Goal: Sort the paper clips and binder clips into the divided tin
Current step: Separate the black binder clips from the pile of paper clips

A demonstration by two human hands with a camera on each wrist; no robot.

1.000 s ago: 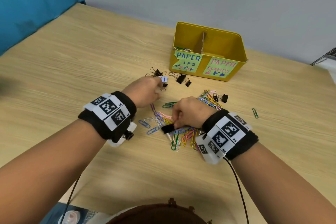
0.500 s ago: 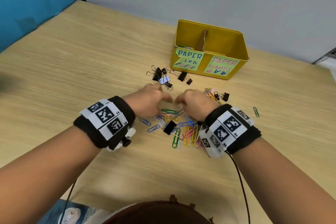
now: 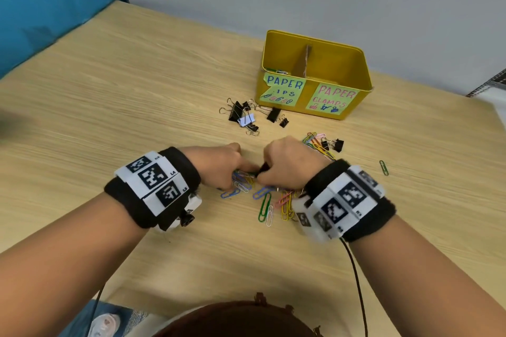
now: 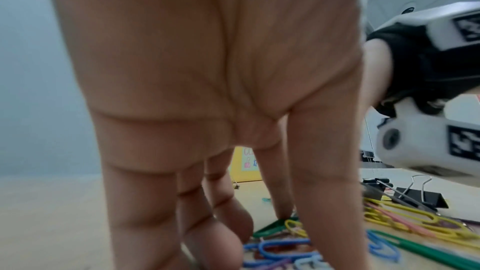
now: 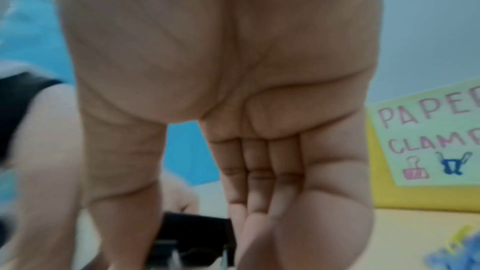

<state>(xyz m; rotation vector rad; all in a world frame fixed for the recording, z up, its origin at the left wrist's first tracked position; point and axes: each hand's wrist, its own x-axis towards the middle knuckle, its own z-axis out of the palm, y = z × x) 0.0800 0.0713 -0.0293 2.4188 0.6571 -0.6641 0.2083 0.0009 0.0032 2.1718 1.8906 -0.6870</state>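
1. My left hand (image 3: 219,165) is down on the coloured paper clips (image 3: 269,200), fingers extended, tips touching them.
2. My right hand (image 3: 290,164) meets it over the heap, thumb and curled fingers pinching a black binder clip (image 5: 192,231).
3. More binder clips (image 3: 246,116) lie loose beyond my hands.
4. Far right stands the yellow divided tin (image 3: 353,68), a few paper clips in its left compartment.

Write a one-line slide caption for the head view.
Both hands work in a paper-clip pile before the yellow tin.
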